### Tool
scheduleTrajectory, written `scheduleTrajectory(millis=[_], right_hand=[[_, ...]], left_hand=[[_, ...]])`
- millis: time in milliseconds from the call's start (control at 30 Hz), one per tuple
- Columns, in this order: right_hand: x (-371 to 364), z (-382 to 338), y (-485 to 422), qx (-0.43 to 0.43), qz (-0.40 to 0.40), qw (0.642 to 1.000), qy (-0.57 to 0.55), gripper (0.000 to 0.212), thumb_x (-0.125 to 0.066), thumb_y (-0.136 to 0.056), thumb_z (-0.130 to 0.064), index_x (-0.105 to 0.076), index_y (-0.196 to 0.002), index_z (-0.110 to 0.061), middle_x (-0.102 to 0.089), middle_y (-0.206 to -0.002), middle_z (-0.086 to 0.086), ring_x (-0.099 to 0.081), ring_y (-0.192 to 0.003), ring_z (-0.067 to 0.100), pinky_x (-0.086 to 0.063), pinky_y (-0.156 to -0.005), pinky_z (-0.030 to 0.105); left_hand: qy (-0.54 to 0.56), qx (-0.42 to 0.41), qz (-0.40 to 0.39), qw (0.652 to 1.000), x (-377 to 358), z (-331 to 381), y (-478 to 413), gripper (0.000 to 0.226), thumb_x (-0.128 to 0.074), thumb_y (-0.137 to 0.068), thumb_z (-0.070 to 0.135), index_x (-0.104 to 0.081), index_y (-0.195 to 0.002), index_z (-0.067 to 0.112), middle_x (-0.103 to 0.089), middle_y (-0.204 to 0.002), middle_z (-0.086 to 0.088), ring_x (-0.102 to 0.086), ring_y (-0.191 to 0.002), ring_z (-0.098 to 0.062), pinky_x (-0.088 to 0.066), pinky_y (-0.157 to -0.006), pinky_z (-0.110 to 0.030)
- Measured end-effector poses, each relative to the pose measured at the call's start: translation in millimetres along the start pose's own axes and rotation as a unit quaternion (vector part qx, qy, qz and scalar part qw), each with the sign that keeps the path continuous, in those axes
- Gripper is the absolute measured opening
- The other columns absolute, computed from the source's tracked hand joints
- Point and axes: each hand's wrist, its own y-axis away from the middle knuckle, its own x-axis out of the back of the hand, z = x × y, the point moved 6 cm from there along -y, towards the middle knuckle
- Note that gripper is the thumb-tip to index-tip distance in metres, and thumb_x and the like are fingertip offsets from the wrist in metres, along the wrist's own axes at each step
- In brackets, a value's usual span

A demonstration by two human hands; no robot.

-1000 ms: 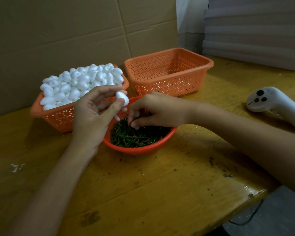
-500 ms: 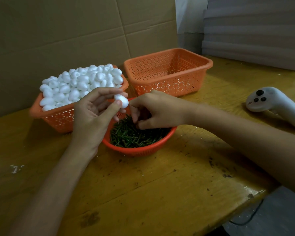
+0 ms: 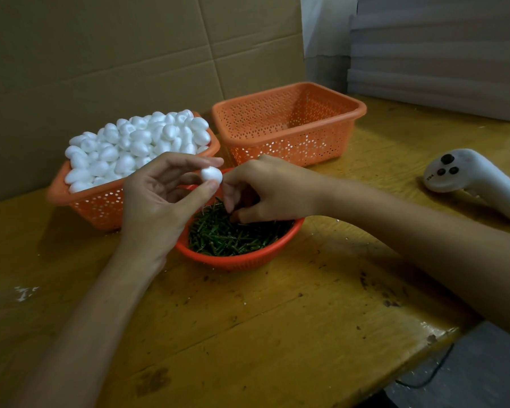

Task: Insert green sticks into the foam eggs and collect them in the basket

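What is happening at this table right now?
A person is working with both hands. The left hand pinches one foam egg above the far edge of the round bowl of green sticks. The right hand has its curled fingers in the sticks; whether it holds one is hidden. The egg basket is heaped full; the second basket looks empty.

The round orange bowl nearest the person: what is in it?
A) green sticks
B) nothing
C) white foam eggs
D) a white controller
A: the round orange bowl holds a heap of green sticks, while the white foam eggs fill a rectangular basket farther back.
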Motion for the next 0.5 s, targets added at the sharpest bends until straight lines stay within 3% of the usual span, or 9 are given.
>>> scheduleTrajectory(millis=[300,500], right_hand=[[-1.5,2.4,-1.3,0.000,-0.001,1.000,0.001,0.018,-0.082,-0.080,-0.018,-0.074,-0.096,-0.021,-0.071,-0.088,-0.015,-0.064,-0.083,0.001,-0.046,-0.081,0.021],[-2.2,2.9,-1.9,0.008,0.004,1.000,0.008,0.018,-0.082,-0.079,-0.019,-0.073,-0.095,-0.022,-0.071,-0.089,-0.015,-0.062,-0.084,-0.002,-0.042,-0.079,0.013]], left_hand=[[-0.014,-0.013,-0.001,1.000,1.2,-0.7,0.3,0.028,-0.080,-0.083,-0.011,-0.074,-0.099,0.011,-0.080,-0.112,-0.003,-0.075,-0.107,-0.020,-0.055,-0.077,-0.023],[-0.009,-0.008,0.002,1.000,0.5,-0.6,0.7,0.036,-0.083,-0.081,-0.007,-0.076,-0.108,0.015,-0.080,-0.109,-0.002,-0.075,-0.104,-0.019,-0.056,-0.078,-0.025]])
